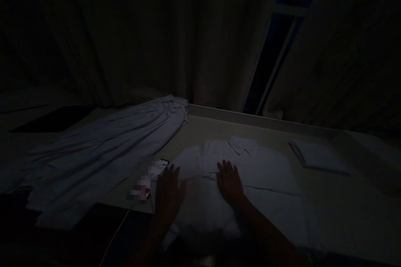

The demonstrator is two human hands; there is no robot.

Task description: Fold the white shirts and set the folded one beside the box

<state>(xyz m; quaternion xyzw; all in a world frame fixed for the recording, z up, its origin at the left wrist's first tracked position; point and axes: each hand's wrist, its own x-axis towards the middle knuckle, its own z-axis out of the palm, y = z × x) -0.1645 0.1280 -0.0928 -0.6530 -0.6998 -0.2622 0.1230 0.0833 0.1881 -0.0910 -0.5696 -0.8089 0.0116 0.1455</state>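
A white collared shirt (pixel 266 171) lies spread over the table in front of me, its collar toward the far side. My left hand (pixel 169 192) rests flat on the left part of the shirt, fingers stretched out, close beside a lit phone (pixel 158 168). Near the middle of the shirt, below the collar, my right hand (pixel 229 180) presses down with its fingers spread. Neither hand grips anything that I can see. The near edge of the shirt fades into the dark.
Several long white garments, or one large one (pixel 109 150), lie heaped on the left, hanging over the table's front edge. A folded white cloth (pixel 319 157) sits at the right. A cable (pixel 117 231) runs down from the phone. Dark curtains (pixel 213 41) hang behind the table (pixel 206 125).
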